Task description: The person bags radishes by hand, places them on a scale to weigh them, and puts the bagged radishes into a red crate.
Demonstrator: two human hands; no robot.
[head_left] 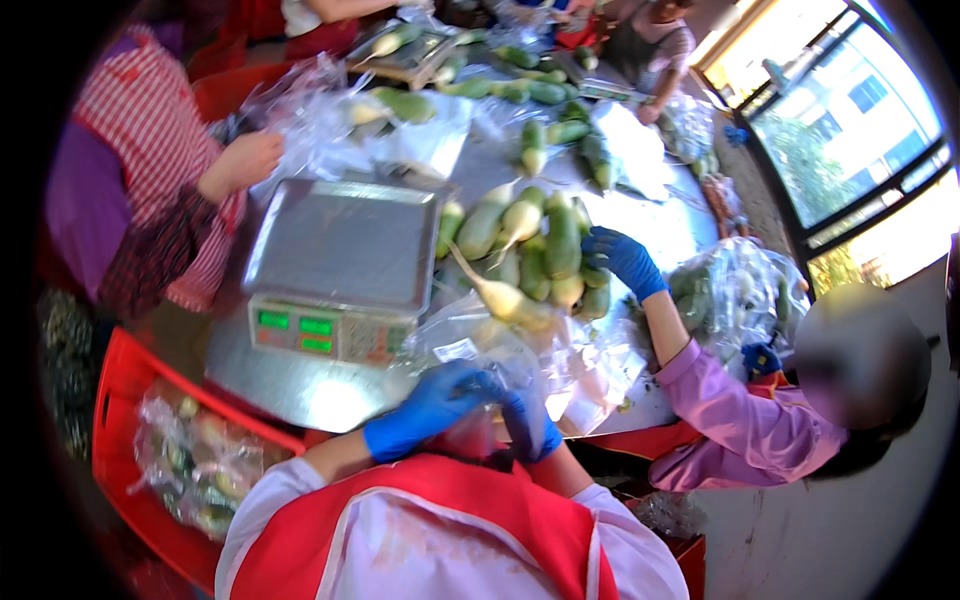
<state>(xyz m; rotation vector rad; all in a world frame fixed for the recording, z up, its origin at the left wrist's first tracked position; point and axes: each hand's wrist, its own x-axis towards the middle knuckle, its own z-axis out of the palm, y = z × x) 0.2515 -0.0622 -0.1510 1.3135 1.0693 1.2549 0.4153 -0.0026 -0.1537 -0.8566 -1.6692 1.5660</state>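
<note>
- Metal table (275,385): near edge reached by both gloved hands; clear plastic bag (512,358) bunched at its rim.
- Left hand (425,408), blue glove: fingers bent together against the bag, extended toward the right hand; whether film is pinched cannot be told (blurred).
- Right hand (530,425), blue glove: placed just beside the left, at the bag; fingers partly hidden, opening of grip not shown.
- Pale radish (505,297): laid just beyond the bag, ahead of both hands; long axis slanted, thin root tail pointed far-left, thick end near-right; right hand judged nearer to that end.
- Radish heap (562,245): piled behind, touched at its right side by a co-worker's gloved hand (625,260).
- Scale (340,245): set left of the heap.
</note>
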